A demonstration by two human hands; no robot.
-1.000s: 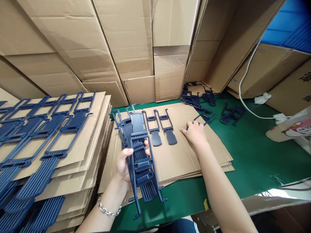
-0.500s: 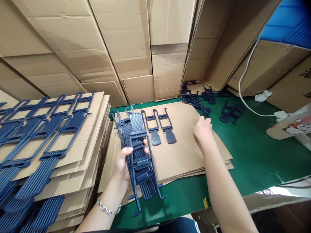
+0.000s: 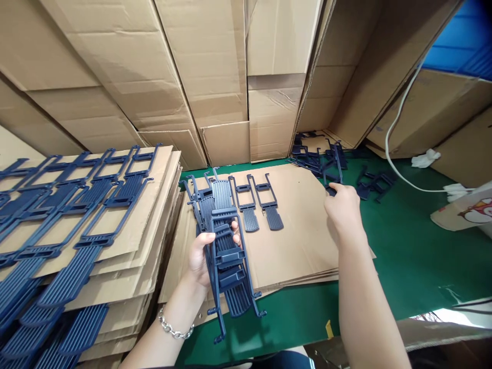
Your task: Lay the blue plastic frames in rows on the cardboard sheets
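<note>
Several dark blue plastic frames (image 3: 229,256) with ribbed tongues are stacked in my left hand (image 3: 200,256), the thumb across the side and fingertips showing through the middle. At the right edge of the cardboard sheet (image 3: 300,225), my right hand (image 3: 343,207) pinches another blue plastic frame (image 3: 333,166), which is tilted up in front of a loose pile (image 3: 307,156) of the same parts. Two frames (image 3: 246,202) lie side by side on the sheet, tongues toward me. My left hand and its stack partly cover more frames at the sheet's left side.
At left, layered cardboard sheets (image 3: 126,292) carry rows of blue frames. Tall cardboard panels (image 3: 207,61) stand behind the green table (image 3: 407,246). Loose frames (image 3: 374,182), a white cable (image 3: 395,118), crumpled tissue (image 3: 426,158) and a printed cup (image 3: 461,210) are at right.
My right hand has moved right, and a blue frame now stands raised at its fingertips by the pile. My left hand still holds the stack. The view has shifted slightly.
</note>
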